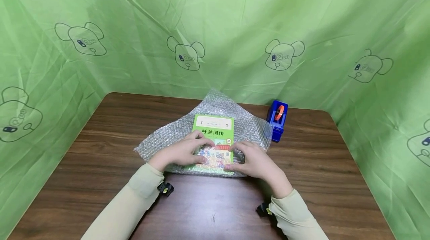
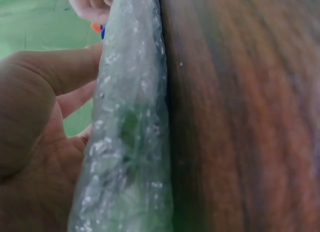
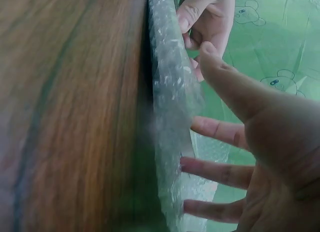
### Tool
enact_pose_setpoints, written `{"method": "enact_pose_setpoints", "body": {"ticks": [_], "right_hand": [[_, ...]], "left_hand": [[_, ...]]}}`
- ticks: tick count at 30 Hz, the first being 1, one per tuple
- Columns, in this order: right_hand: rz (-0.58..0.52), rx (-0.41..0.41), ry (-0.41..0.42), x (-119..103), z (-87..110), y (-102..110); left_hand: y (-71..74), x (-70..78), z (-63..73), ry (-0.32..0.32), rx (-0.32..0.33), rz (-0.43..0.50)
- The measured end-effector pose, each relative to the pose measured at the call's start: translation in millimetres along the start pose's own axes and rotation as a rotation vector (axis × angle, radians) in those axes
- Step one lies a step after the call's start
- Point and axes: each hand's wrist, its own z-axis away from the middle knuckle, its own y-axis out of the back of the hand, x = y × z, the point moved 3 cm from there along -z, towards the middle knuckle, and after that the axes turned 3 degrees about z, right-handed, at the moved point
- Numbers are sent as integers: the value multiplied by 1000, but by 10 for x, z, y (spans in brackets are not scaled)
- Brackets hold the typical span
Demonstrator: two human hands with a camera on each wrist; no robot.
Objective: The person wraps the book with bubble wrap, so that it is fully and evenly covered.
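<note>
A green-covered book (image 1: pixel 213 132) lies face up on a sheet of bubble wrap (image 1: pixel 174 131), whose near part is folded over the book's lower half. My left hand (image 1: pixel 183 152) rests at the book's lower left, thumb and fingers spread apart on the folded wrap. At the lower right, my right hand (image 1: pixel 253 159) touches the wrap with its thumb near the front edge and its fingers farther up. In the right wrist view, those fingers (image 3: pixel 220 172) reach out fairly straight against the wrap. The wrap's rounded front fold (image 2: pixel 130 117) fills the middle of the left wrist view.
A blue tape dispenser (image 1: pixel 277 120) with an orange-red roll (image 1: pixel 279 112) stands at the back right, beside the wrap's right corner. The brown wooden table (image 1: pixel 100 135) is enclosed by green fabric walls (image 1: pixel 235 12) printed with bear-like faces.
</note>
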Motion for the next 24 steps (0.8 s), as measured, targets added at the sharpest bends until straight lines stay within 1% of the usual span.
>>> {"method": "enact_pose_setpoints", "body": {"ticks": [6, 13, 18, 24], "right_hand": [[32, -12, -60, -38, -30, 0], [4, -22, -102, 7, -15, 7], [-6, -26, -116, 37, -13, -13], [18, -46, -111, 45, -8, -60]], "left_hand": [[-10, 22, 23, -17, 7, -8], [-19, 56, 9, -34, 16, -29], [-29, 38, 5, -29, 10, -32], [-18, 17, 29, -13, 1, -23]]}}
